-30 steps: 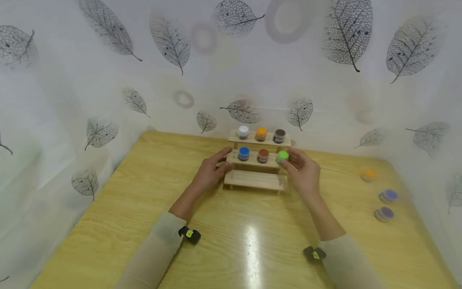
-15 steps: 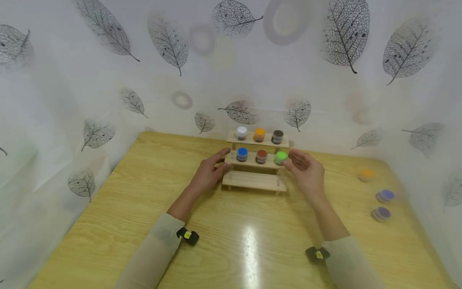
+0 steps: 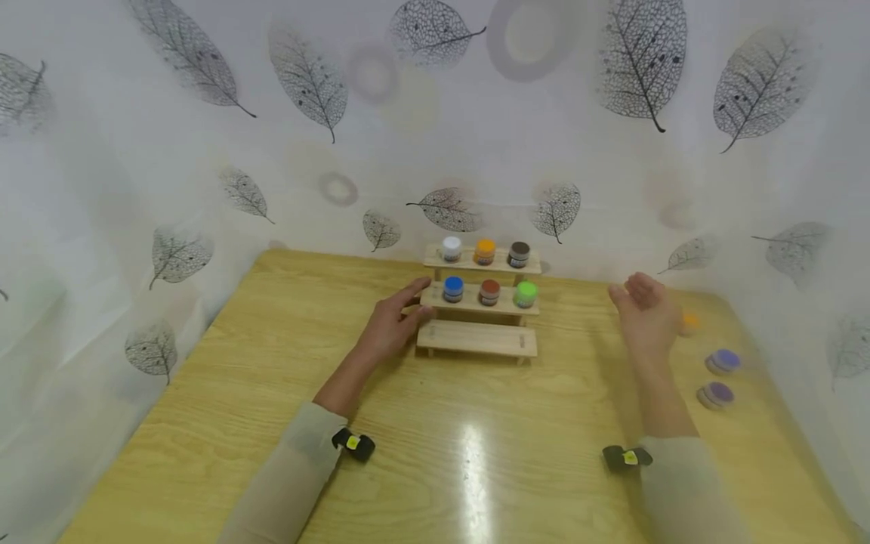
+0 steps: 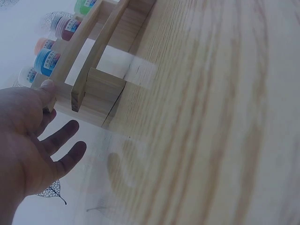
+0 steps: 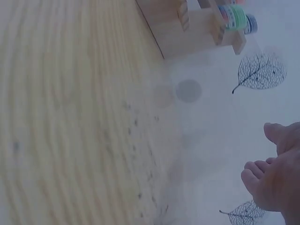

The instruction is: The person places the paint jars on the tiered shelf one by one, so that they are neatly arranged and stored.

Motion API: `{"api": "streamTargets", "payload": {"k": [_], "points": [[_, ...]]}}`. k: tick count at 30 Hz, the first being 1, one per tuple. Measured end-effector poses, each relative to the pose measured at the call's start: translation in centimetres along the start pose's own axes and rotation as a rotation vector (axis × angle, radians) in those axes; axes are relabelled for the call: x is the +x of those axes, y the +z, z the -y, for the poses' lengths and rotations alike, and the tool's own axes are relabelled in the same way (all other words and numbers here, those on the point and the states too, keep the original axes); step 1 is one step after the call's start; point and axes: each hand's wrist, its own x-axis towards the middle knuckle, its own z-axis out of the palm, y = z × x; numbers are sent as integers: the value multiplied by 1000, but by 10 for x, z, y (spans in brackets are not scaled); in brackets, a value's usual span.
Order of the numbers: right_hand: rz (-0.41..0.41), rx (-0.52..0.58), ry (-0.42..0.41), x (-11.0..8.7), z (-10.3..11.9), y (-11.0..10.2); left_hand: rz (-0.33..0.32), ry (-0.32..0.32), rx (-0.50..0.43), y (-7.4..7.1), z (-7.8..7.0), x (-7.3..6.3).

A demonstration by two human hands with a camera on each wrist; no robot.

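A three-tier wooden display stand [image 3: 476, 338] stands at the back of the table. My left hand [image 3: 389, 329] holds the left end of its middle tier between thumb and index finger; the other fingers hang free in the left wrist view. On that tier sit a blue-lidded paint jar [image 3: 453, 289], a red-brown-lidded jar [image 3: 489, 292] and a green-lidded jar [image 3: 526, 295]. White [image 3: 451, 249], orange [image 3: 485, 251] and dark brown [image 3: 519, 255] lidded jars line the top tier. My right hand [image 3: 649, 321], holding nothing, is over the table right of the stand, fingers loosely bent.
At the table's right side are two purple-lidded jars [image 3: 723, 361] and an orange-lidded jar [image 3: 689, 324], the latter partly behind my right hand. A white leaf-patterned sheet [image 3: 299, 189] rises behind the stand and along both sides of the table.
My right hand has let go of the green-lidded jar, which stays on the middle tier, and has moved right toward the loose jars. My left hand keeps its place at the stand.
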Motion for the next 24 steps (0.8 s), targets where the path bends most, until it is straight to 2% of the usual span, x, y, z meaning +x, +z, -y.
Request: {"api": "streamTargets", "payload": {"k": [3, 6, 14, 18, 24], "points": [[-81, 13, 89, 9, -5, -15, 0, -10, 1, 0, 0, -1], [-132, 7, 141, 17, -13, -29, 3, -5, 3, 0, 1, 0], [-297, -204, 143, 25, -22, -70, 2, 4, 11, 1, 3, 1], [-306, -209, 169, 21, -19, -91, 4, 10, 10, 1, 3, 1], [-289, -134, 251, 15, -17, -114, -1, 3, 7, 0, 3, 1]]}}
